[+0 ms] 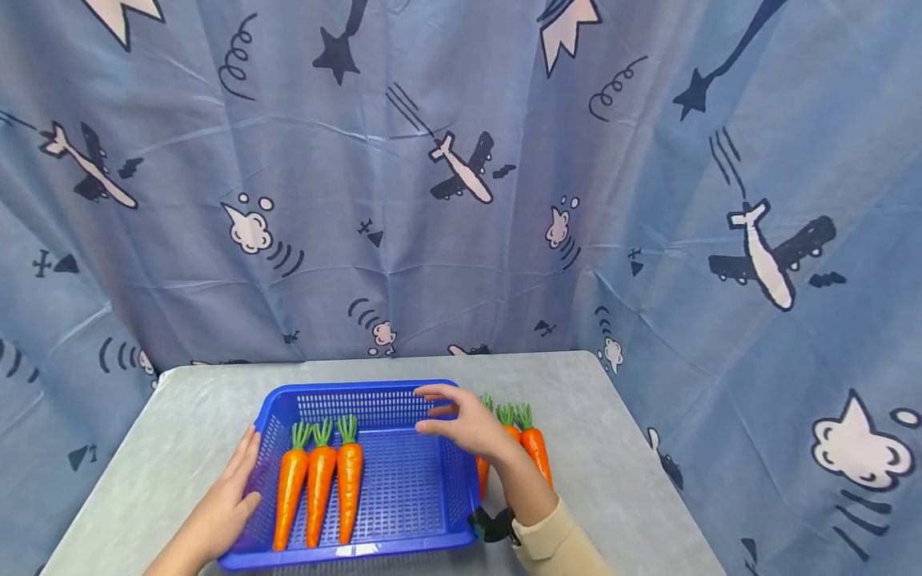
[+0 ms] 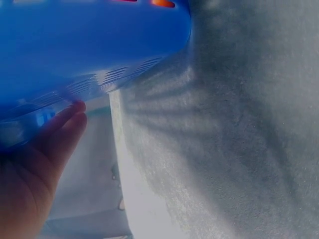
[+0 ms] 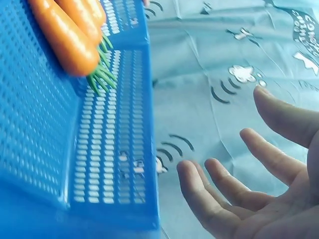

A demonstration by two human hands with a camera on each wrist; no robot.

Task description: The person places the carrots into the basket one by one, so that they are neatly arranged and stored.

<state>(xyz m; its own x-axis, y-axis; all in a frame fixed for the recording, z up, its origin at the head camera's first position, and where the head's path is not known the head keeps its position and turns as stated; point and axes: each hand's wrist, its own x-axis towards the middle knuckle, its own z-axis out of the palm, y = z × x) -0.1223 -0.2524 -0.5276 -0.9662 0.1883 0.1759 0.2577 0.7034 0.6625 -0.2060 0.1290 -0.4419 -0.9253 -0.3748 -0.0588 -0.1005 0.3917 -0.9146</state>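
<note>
A blue plastic basket (image 1: 403,480) with perforated walls sits on the table in the head view. Three orange carrots with green tops stand side by side in its left half: a left carrot (image 1: 290,488), a middle carrot (image 1: 321,484) and a right carrot (image 1: 350,480). Along the basket's left side lies my left hand (image 1: 223,508), straight fingers against the outer wall. My right hand (image 1: 464,420) hovers over the basket's right rim, fingers spread and slightly bent, holding nothing. The right wrist view shows that hand (image 3: 249,194) apart from the basket wall (image 3: 112,134).
More carrots (image 1: 535,448) lie on the table to the right of the basket, partly hidden behind my right hand and forearm. The grey table (image 1: 612,480) ends at a blue patterned curtain (image 1: 403,264) at the back and sides.
</note>
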